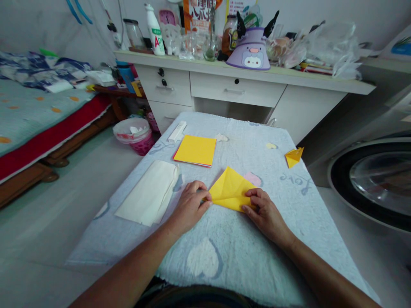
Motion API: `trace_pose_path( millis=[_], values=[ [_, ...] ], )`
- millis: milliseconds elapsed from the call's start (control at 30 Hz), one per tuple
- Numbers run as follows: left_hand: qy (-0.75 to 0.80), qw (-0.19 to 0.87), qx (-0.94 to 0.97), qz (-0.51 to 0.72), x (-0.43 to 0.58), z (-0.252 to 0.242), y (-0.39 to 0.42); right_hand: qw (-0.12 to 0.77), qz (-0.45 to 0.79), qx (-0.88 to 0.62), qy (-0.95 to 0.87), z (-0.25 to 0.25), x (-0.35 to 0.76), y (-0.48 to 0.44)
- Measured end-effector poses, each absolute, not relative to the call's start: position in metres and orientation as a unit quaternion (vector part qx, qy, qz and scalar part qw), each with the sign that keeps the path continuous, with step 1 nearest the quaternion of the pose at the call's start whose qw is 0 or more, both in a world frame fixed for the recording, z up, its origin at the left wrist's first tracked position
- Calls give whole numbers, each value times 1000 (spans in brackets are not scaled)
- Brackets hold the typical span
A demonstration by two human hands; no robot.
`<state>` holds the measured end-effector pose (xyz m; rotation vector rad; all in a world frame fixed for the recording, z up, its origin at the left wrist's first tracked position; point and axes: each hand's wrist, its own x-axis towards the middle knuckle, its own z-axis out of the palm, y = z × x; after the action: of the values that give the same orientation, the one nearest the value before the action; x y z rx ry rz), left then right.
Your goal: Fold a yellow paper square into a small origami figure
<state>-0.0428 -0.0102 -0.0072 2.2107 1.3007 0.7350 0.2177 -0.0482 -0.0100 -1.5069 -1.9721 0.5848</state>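
Observation:
A creased sheet of yellow origami paper point(231, 187) lies partly folded on the cloth-covered table, one corner pointing away from me and its near edge turned up. My left hand point(193, 200) pinches its left corner between thumb and fingers. At the right corner, my right hand point(261, 208) grips the paper the same way. Beyond it sits a square stack of origami paper point(195, 149), yellow on top with other colours at the edge. Near the table's right edge stands a small folded yellow paper piece point(294, 157).
Left of my hands lies a folded off-white paper or cloth point(149, 192). A narrow white box point(177, 131) rests by the stack. Behind the table is a white desk point(212, 87) crowded with bottles, jars and a purple visor point(250, 53). A pink bin point(136, 134) stands left, a washing machine point(375, 175) right.

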Motion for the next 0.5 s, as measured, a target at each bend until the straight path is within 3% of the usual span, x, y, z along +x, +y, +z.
trace_pose_path(
  millis=[500],
  values=[
    [489,164,820,250,-35,-10,-11,296,117,-628,-711,-18,211,-50]
  ],
)
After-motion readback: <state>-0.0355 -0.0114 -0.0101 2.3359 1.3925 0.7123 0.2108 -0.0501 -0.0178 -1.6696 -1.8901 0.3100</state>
